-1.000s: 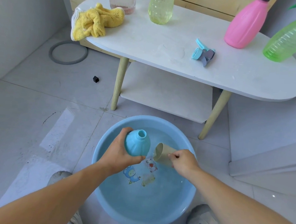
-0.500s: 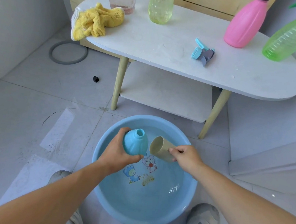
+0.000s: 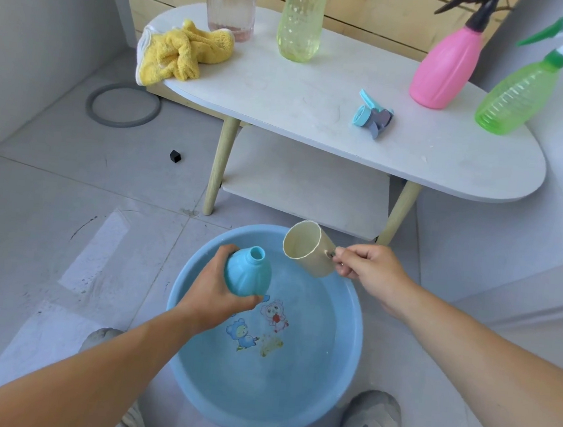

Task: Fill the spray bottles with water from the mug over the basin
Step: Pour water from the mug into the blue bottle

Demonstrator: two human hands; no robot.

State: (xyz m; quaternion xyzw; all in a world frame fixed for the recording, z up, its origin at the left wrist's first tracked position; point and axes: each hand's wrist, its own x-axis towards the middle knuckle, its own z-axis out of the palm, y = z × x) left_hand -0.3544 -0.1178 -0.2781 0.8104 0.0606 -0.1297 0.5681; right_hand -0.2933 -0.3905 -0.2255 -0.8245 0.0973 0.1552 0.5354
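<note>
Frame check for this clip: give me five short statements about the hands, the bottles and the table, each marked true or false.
1. The left hand holds the blue bottle over the basin. True.
2. The blue bottle has its spray head screwed on. False: its neck is open, and a blue spray head lies on the table.
3. The right hand holds the mug by its handle. True.
4. The yellow cloth lies in the basin. False: it lies on the table's left end.
5. The pink bottle stands on the table. True.
</note>
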